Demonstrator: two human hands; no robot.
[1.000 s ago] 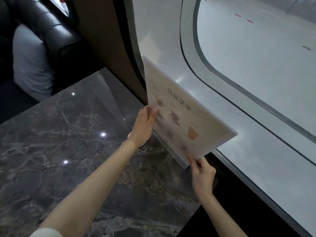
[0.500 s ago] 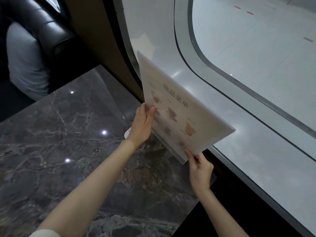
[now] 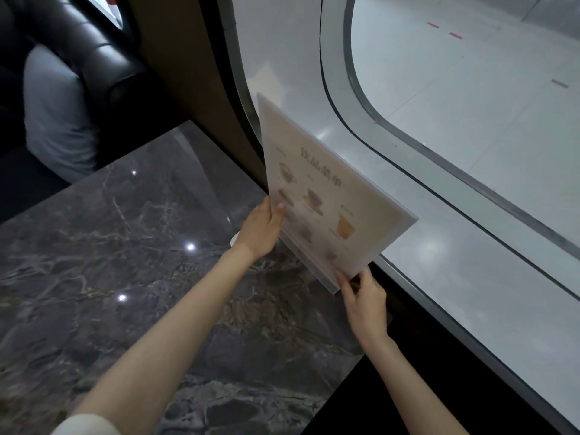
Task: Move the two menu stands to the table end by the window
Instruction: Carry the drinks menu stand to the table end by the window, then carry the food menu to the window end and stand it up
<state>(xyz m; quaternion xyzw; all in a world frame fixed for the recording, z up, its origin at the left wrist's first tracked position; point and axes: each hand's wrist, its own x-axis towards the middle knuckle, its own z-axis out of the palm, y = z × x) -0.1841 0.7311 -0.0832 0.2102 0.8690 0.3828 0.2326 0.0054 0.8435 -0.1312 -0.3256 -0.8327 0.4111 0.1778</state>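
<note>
The cream-coloured flat rectangular menu stand, printed with drink pictures and a heading in dark characters, stands tilted at the window end of the dark grey marble-patterned counter, its lower edge down at the counter's edge and its top corner leaning toward twelve o'clock against the pale window sill. I see only this one stand; whether a second sheet lies behind it I cannot tell.

The left hand takes the stand's nine o'clock edge, thumb laid on the printed face and fingers behind, so its grip is closed on the board. The right hand pinches the corner at five o'clock, thumb on the front and fingers tucked under, grip likewise holding the stand. Both forearms reach in from six o'clock, and a white sleeve shows at the left arm's lower end.

A small white round object peeps out from behind the left wrist; what it is I cannot tell. At ten o'clock beyond the counter sits a black padded leather seat with a grey cushion against it. The curved grey-framed window sweeps across from twelve to four o'clock.
</note>
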